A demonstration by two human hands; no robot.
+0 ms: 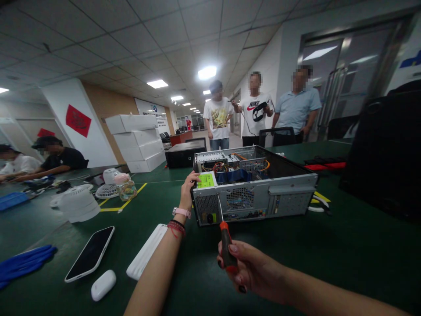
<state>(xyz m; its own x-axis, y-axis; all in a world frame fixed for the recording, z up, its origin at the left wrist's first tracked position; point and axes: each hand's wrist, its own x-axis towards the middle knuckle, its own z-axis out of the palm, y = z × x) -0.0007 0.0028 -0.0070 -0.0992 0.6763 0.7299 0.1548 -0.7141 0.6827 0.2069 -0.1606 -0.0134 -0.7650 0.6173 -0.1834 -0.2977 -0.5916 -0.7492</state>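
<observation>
An opened desktop computer case (289, 185) lies on its side on the green table, its back panel facing me. Wires and a blue ribbon cable (234, 176) show inside it. My left hand (188, 189) is closed round the near left corner, by the power supply (206, 208) with its bright green label (206, 180). In my right hand (253, 267) is a screwdriver (226, 241) with a dark, red-ended handle, fingers wrapped about it. Its shaft points up at the back panel, near the right edge of the power supply. Whether the tip sits on a screw is too small to tell.
On my left lie a phone (90, 254), a white earbud case (103, 285), a long white object (146, 252) and blue gloves (24, 263). White fans (78, 204) and a jar (125, 188) stand beyond. A large black object (383, 153) rises at right. Several people are nearby.
</observation>
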